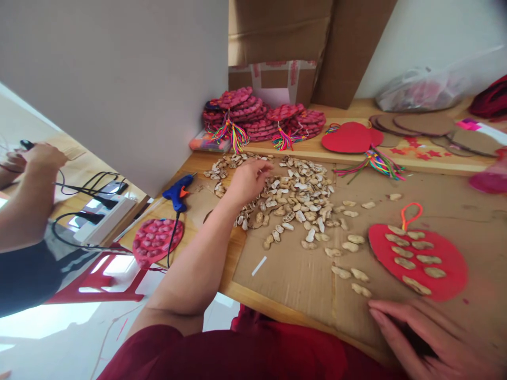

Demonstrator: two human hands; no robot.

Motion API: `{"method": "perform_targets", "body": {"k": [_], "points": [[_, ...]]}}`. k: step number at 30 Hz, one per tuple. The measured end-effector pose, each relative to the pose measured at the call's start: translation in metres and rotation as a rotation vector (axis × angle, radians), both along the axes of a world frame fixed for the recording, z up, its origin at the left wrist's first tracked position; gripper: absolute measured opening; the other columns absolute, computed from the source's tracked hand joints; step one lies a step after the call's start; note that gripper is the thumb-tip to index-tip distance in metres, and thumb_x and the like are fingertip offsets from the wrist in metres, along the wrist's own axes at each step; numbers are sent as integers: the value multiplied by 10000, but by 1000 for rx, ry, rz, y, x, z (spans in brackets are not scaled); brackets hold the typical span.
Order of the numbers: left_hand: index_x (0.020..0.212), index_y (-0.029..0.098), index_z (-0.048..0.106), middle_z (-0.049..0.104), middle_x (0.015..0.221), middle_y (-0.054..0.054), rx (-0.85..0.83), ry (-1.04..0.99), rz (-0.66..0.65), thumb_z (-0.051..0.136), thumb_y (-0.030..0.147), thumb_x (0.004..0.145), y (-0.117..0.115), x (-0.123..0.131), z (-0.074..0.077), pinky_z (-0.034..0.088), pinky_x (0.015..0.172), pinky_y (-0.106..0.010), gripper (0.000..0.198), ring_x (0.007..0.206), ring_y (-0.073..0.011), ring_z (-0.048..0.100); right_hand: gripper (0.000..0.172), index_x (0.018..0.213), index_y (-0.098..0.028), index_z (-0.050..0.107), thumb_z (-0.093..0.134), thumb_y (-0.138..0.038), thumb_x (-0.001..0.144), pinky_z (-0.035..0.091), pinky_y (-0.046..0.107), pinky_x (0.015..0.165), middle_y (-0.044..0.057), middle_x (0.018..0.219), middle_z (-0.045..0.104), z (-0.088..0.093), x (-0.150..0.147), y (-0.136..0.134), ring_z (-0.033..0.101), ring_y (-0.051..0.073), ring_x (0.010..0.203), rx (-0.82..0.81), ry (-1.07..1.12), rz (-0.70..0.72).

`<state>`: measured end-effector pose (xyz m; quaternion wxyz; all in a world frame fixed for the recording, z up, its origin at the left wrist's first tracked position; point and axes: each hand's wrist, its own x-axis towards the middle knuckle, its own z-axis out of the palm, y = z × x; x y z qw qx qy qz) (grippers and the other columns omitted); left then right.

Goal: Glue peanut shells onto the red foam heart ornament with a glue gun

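My left hand [249, 180] reaches into a heap of peanut shells [301, 192] on the cardboard sheet [301, 274], its fingers curled down among the shells. What they pinch, if anything, is hidden. My right hand [428, 338] lies flat with fingers stretched out on the cardboard near the front edge. Just beyond it sits a red round card piece [447, 272] with an orange loop and several shells stuck on it. A few loose shells [356, 274] lie between the heap and the card.
A blue glue gun [179, 192] and a finished shell-covered red disc [156, 240] lie at left. Stacked pink ornaments with tassels [253, 113], a red heart [348, 138] and brown card discs [423, 124] line the back. Another person's arm [27, 195] is at far left beside a power strip [106, 219].
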<state>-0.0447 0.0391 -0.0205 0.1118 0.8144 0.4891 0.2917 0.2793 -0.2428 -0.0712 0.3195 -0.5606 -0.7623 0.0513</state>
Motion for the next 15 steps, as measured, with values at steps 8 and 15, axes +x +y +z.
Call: {"method": "perform_targets", "body": {"k": [8, 15], "points": [[1197, 212, 775, 758, 1206, -109, -93, 198, -159, 770, 347, 867, -9, 24, -6, 400, 1173, -455, 357, 1201, -282, 647, 117, 1053, -264, 738, 687, -326, 968, 562, 295, 734, 3, 895, 773, 10, -1, 1, 746, 180, 760, -20, -57, 112], [1011, 195, 793, 791, 1046, -52, -97, -6, -27, 604, 128, 838, -6, 19, -2, 514, 958, -319, 265, 999, -214, 692, 58, 1034, -235, 677, 639, -206, 1001, 520, 288, 765, -6, 863, 731, 26, -16, 4, 687, 150, 790, -23, -17, 105]]}}
